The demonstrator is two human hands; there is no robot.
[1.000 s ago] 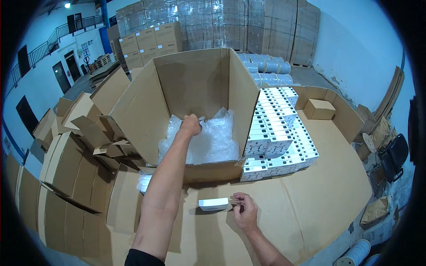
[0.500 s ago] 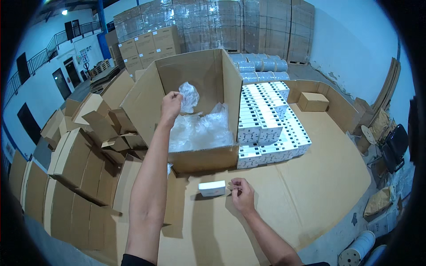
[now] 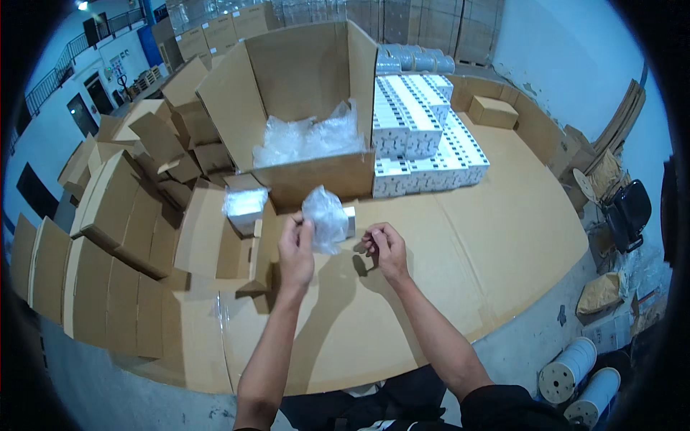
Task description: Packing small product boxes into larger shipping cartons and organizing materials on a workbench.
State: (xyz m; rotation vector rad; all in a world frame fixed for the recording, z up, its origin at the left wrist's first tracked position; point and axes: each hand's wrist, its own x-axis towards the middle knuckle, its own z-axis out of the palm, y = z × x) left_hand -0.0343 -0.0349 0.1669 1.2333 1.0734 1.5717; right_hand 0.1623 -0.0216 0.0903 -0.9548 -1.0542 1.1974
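Observation:
My left hand (image 3: 297,251) is closed on the edge of a crumpled, translucent bubble wrap bag (image 3: 325,217), held up over the cardboard-covered table (image 3: 431,287). Behind the bag, a small white box (image 3: 350,222) is mostly hidden, with its right end showing. To the right of it hovers my right hand (image 3: 388,251), its fingers loosely curled and apart, and nothing visible in them. A large open carton (image 3: 309,179) stands beyond my hands with a heap of bubble wrap bags (image 3: 309,140) inside. At the left, a smaller open carton (image 3: 237,262) contains bubble-wrapped white boxes (image 3: 246,207).
Stacked white boxes (image 3: 424,136) stand right of the large carton. Many open brown cartons (image 3: 118,237) crowd the left side. A closed brown box (image 3: 494,113) sits at the far right of the table. Cable reels (image 3: 568,370) and a black chair (image 3: 627,215) are on the floor.
My left hand has brought the bubble wrap bag out of the large carton, down and nearer, in front of the small white box. The view has tilted downward. My right hand stays near the box.

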